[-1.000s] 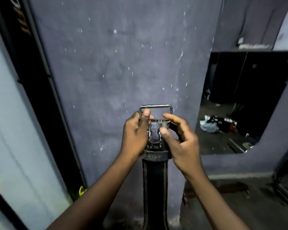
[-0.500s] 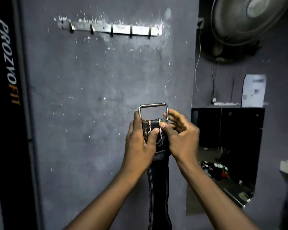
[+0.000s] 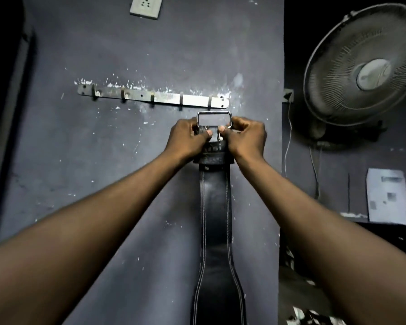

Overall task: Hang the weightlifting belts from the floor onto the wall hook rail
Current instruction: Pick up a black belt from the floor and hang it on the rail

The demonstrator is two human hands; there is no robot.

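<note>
A black leather weightlifting belt point(image 3: 216, 207) with white stitching hangs straight down in front of the grey wall. Both hands grip its top end just under the square metal buckle point(image 3: 214, 116). My left hand point(image 3: 188, 137) holds the left side and my right hand point(image 3: 246, 137) holds the right side, thumbs pressed on the strap. The buckle's top bar is just below the right end of the metal hook rail point(image 3: 150, 97), close under the rightmost hook point(image 3: 210, 103). All the hooks on the rail are bare.
A wall fan point(image 3: 363, 66) is mounted to the right, with cords hanging below it. A white socket plate point(image 3: 146, 5) sits above the rail. A paper sheet point(image 3: 386, 195) leans on a dark shelf at the right. A dark frame runs down the left edge.
Both hands have raised the belt up the wall until the buckle is just under the rail's right end. The view has tilted up, bringing the rail and fan closer.
</note>
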